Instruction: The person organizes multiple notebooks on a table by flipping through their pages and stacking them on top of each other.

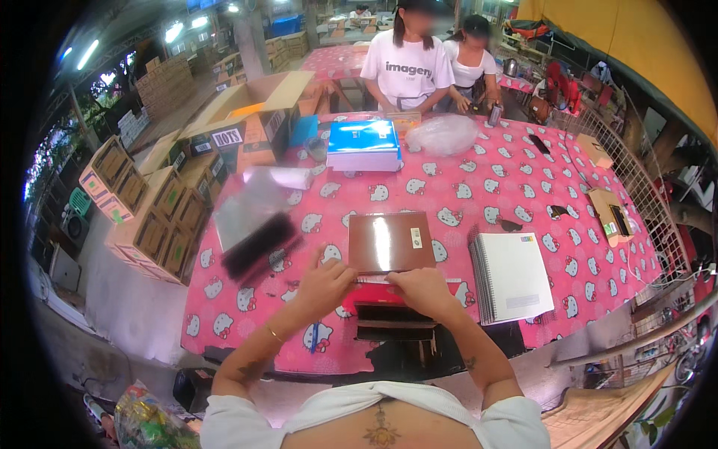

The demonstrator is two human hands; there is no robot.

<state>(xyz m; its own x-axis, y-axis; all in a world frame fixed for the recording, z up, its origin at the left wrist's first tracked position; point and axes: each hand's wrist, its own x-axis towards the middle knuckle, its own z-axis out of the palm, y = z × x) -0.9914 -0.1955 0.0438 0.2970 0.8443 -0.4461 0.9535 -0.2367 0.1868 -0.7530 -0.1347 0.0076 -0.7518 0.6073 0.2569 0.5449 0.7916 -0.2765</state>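
A glossy brown flat book or box (363, 247) with a small white label lies in front of me. My left hand (330, 284) is closed at its near left corner. At the near right part of the same edge, my right hand (422, 289) is closed too, thumb and fingers pinching. A white strip shows along the edge between my hands. Under and nearer than my hands are a red surface and a dark brown folded piece (395, 313) at the table edge. A blue pen (315, 337) lies beside my left forearm.
White spiral notebooks (516, 273) are stacked on the right. Blurred black binding coils (259, 245) and clear plastic sheets (254, 202) lie on the left. Farther back are a blue-topped stack (364, 142), a plastic bag (443, 135), an open carton (250, 123) and two people.
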